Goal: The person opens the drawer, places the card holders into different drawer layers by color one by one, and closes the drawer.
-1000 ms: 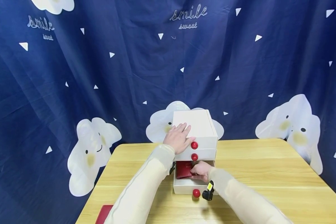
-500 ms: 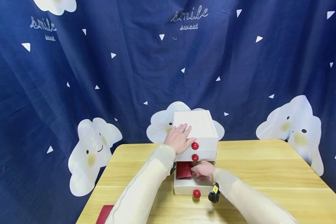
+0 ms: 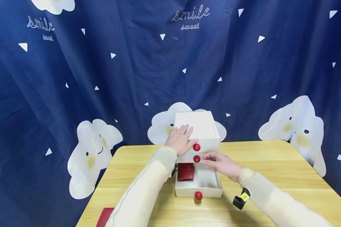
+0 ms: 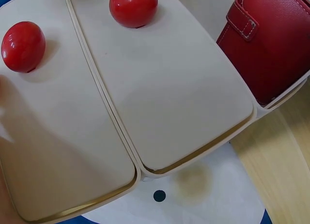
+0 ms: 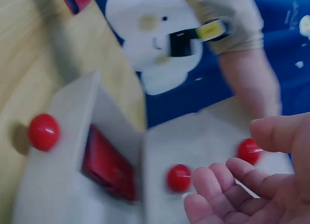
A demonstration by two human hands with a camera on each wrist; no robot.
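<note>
A small white drawer cabinet (image 3: pixel 200 123) stands on the table, its bottom drawer (image 3: pixel 184 192) pulled out and its two upper drawers closed. Inside the pulled-out drawer, on the left, lies a dark red leather wallet (image 3: pixel 184 173) with a strap (image 4: pixel 242 22). My left hand (image 3: pixel 179 141) rests on the cabinet's top front edge with fingers spread. Holding nothing, my right hand (image 3: pixel 225 165) hovers beside the middle drawer's red knob (image 3: pixel 197 159), fingers loosely bent. In the right wrist view a gap shows between thumb and fingers.
The bottom drawer's red knob (image 3: pixel 198 195) sticks out over the wooden table (image 3: pixel 261 179). Partly behind my left sleeve, a dark red flat item (image 3: pixel 104 217) lies at the table's front left. A blue curtain (image 3: pixel 130 78) with cloud prints hangs behind.
My right hand has let go of the wallet and come up out of the bottom drawer, towards the right. The wallet stays in the drawer, and my left hand has not moved.
</note>
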